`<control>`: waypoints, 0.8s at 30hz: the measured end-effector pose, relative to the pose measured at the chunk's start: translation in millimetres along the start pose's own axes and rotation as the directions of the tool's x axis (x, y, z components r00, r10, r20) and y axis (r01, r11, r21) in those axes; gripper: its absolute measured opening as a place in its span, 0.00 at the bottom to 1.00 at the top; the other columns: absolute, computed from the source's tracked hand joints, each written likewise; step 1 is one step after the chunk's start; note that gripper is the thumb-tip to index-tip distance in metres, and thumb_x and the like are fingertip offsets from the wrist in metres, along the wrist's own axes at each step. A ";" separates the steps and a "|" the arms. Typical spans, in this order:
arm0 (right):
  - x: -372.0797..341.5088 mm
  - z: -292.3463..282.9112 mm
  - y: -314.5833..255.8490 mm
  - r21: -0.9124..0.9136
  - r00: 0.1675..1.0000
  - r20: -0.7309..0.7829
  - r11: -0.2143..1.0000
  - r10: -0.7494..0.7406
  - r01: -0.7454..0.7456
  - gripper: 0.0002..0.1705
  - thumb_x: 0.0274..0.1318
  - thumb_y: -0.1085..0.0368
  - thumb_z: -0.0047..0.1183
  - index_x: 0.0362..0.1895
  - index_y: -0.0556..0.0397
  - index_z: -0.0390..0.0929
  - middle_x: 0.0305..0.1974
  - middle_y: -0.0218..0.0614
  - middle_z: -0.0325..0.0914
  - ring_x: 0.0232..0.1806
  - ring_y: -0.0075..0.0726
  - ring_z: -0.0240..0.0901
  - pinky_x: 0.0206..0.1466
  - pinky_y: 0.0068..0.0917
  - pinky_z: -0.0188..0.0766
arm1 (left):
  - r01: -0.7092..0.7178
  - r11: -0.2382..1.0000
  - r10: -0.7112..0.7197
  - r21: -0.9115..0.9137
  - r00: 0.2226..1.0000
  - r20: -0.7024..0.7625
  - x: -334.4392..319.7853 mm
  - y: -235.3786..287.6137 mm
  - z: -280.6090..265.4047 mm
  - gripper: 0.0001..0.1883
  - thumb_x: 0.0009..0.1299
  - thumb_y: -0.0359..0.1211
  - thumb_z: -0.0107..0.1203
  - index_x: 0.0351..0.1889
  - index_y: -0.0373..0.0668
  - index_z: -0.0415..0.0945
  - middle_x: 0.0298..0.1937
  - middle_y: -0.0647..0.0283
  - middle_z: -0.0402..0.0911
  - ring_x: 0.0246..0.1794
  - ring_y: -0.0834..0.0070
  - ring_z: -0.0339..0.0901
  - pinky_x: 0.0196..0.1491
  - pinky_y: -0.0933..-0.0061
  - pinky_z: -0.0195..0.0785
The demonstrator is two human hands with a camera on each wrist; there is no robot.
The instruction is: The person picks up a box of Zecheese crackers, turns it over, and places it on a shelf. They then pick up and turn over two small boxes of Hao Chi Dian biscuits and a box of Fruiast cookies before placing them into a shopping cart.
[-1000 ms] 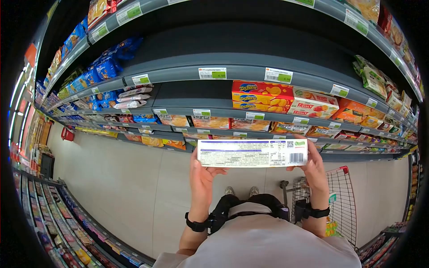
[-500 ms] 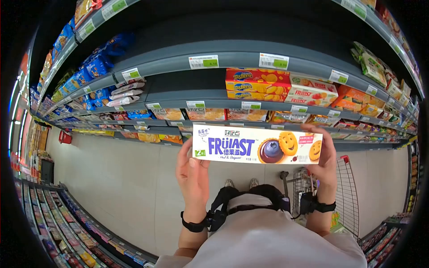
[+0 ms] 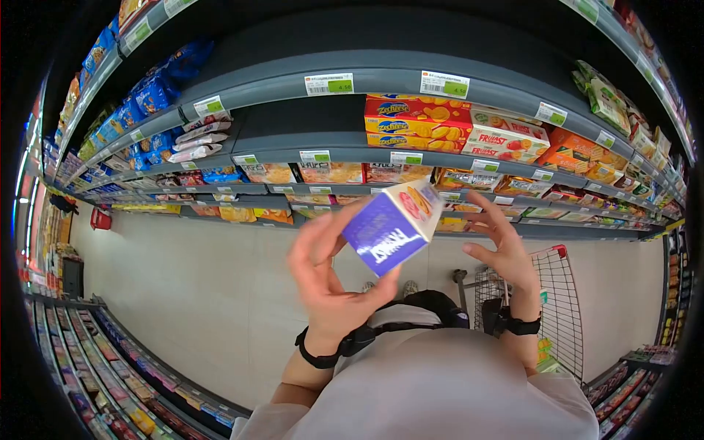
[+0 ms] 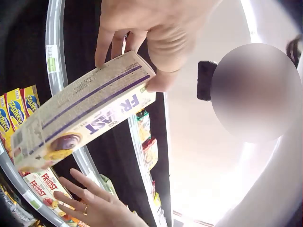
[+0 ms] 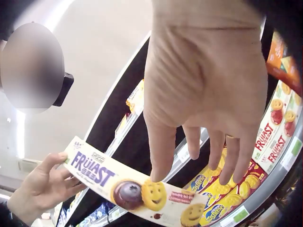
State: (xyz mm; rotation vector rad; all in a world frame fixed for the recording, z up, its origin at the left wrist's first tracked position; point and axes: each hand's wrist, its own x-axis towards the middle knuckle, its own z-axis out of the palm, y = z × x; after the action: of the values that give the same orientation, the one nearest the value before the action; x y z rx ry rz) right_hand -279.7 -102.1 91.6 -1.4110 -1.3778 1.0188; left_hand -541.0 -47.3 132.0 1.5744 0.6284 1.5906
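Note:
A long white and purple FRUIAST biscuit box is held up in front of the shelves. My left hand pinches it near one end, thumb on one side and fingers on the other. In the head view the purple end panel faces up toward the camera. The left wrist view shows the box with its printed text side and the blueberry picture. Off to the right, my right hand has its fingers spread and holds nothing. In the right wrist view this hand's fingers overlap the box.
Red Zecheese boxes and white FRUIAST boxes stand on a shelf ahead. Blue snack bags sit at left. A wire shopping cart stands at my right, and a red basket lies on the floor far left.
Both hands held the box by its ends earlier, turning it from the text side to the front. Now the right hand has let go, and the left hand has swung the box end-on.

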 end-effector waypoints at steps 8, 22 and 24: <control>5.3 12.5 -16.8 -0.068 0.992 0.120 0.997 -0.035 0.043 0.47 0.44 0.72 0.66 0.70 0.45 0.58 0.67 0.37 0.58 0.64 0.38 0.62 0.63 0.36 0.64 | -0.246 0.933 0.206 0.262 0.963 0.172 1.5 1.2 14.0 0.43 0.50 0.24 0.68 0.63 0.43 0.56 0.55 0.47 0.75 0.54 0.57 0.74 0.56 0.58 0.67; 20.0 64.6 -27.2 -0.456 0.840 -0.226 0.816 -0.492 0.355 0.55 0.28 0.69 0.71 0.66 0.52 0.57 0.54 0.47 0.66 0.56 0.54 0.64 0.59 0.43 0.63 | 0.136 0.960 -0.150 0.245 0.988 0.038 -1.3 -1.2 36.2 0.48 0.47 0.32 0.74 0.65 0.37 0.57 0.55 0.53 0.73 0.52 0.67 0.74 0.45 0.69 0.74; 24.5 55.3 -26.8 -0.211 0.888 -0.109 0.883 -0.447 0.419 0.53 0.28 0.70 0.71 0.65 0.52 0.59 0.51 0.47 0.69 0.54 0.54 0.66 0.58 0.40 0.65 | 0.176 0.927 -0.221 0.332 0.970 0.103 3.0 0.0 30.1 0.50 0.45 0.33 0.76 0.65 0.37 0.56 0.59 0.54 0.69 0.54 0.68 0.73 0.44 0.72 0.72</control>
State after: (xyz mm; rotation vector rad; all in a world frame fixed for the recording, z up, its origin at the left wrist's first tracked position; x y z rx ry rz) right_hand -339.1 -75.3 103.3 -1.1991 -1.6071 0.4889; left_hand -511.3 -50.4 136.9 1.7747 0.9758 1.2607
